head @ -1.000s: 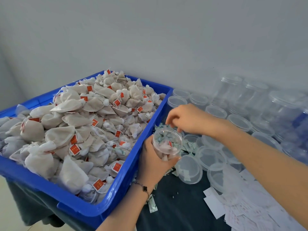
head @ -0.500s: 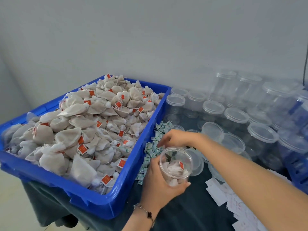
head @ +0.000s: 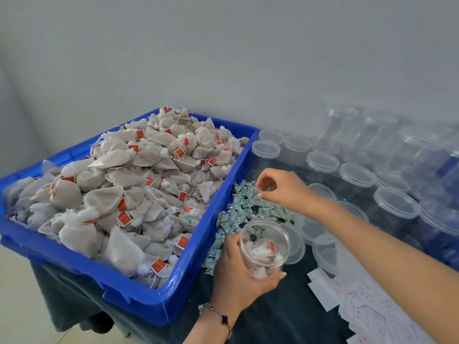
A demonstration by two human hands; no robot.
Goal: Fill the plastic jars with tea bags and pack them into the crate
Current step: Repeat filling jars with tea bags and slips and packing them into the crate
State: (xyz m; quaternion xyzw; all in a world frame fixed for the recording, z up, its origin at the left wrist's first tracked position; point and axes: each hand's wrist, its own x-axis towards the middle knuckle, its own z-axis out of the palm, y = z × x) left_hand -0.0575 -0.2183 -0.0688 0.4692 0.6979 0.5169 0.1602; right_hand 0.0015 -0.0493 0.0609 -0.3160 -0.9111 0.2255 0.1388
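Observation:
A blue crate (head: 188, 274) on the left is heaped with beige tea bags (head: 129, 184) carrying red tags. My left hand (head: 238, 274) grips a clear plastic jar (head: 265, 247) that stands open at the top and holds several tea bags. Further back, my right hand (head: 280, 187) hovers over a pile of small green-and-white sachets (head: 238, 214) beside the crate, its fingertips pinched on one sachet (head: 260, 192).
Several empty clear jars (head: 357, 177) with and without lids stand at the back right. Loose clear lids (head: 323, 252) lie right of the held jar. White paper slips (head: 367, 309) are scattered at the front right on the dark cloth.
The view has shifted right and back. My right hand moved from the jar's rim to the sachet pile and pinched a sachet. The left hand still holds the jar, a little lower.

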